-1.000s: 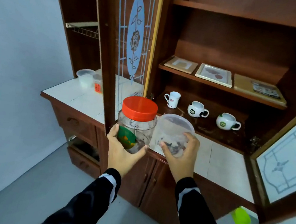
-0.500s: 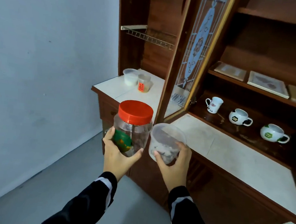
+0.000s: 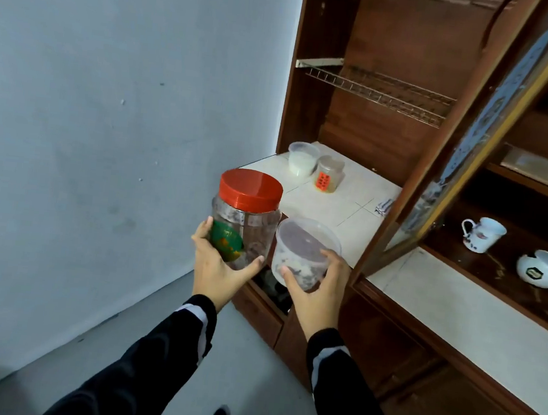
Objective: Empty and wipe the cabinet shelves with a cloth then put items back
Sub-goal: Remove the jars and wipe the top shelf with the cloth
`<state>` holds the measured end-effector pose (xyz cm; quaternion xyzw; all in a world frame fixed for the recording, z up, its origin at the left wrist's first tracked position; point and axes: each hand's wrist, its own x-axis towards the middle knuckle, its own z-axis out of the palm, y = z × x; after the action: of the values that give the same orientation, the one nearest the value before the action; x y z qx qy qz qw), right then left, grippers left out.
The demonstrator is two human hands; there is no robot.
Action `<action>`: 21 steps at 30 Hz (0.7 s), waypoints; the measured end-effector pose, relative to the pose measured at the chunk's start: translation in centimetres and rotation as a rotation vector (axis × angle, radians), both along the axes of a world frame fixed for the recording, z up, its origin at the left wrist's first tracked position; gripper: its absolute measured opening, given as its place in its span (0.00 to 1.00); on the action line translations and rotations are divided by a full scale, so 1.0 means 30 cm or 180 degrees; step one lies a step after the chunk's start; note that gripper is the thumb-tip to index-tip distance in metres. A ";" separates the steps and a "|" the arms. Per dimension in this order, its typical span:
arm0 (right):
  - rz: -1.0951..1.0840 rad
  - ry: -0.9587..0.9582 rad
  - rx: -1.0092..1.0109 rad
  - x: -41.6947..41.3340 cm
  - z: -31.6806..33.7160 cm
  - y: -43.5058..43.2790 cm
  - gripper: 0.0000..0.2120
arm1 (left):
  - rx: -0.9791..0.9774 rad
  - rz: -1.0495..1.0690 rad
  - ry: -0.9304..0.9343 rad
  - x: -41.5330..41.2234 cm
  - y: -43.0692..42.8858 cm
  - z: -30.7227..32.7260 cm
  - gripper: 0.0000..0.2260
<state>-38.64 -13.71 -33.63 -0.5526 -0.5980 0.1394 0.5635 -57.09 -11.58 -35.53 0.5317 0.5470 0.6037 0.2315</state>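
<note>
My left hand (image 3: 217, 264) grips a clear plastic jar (image 3: 248, 218) with a red screw lid and a green label. My right hand (image 3: 318, 289) holds a round translucent tub (image 3: 305, 249) with a lid on it. Both are carried in the air just in front of the left end of the cabinet's white tiled counter (image 3: 341, 201). On that counter, in the left compartment, stand a small white tub (image 3: 302, 159) and a small jar with an orange label (image 3: 329, 173). A folded cloth (image 3: 383, 206) lies at the foot of the open glass door (image 3: 469, 133).
A wire rack (image 3: 379, 90) spans the left compartment above the counter. Two mugs (image 3: 481, 234) (image 3: 545, 269) stand on the dark shelf to the right, a flat frame (image 3: 539, 167) on the shelf above. A bare blue-grey wall is on the left. A drawer (image 3: 267, 294) is open below the counter.
I have moved left along the cabinet with both containers in hand. The left compartment now sits straight ahead and the mug shelf has slid to the right edge.
</note>
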 end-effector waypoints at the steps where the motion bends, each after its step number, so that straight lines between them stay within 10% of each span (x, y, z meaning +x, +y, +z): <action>1: -0.0012 0.0011 0.0025 -0.018 -0.007 0.056 0.34 | 0.0021 -0.0011 0.0018 -0.023 0.052 0.002 0.47; 21: -0.0334 0.0150 -0.0149 -0.103 -0.012 0.817 0.31 | -0.0311 -0.0457 0.0105 -0.103 0.892 0.014 0.57</action>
<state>-41.71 10.80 -34.00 -0.5928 -0.5513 0.1366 0.5709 -60.17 15.18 -35.11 0.5675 0.5400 0.5493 0.2908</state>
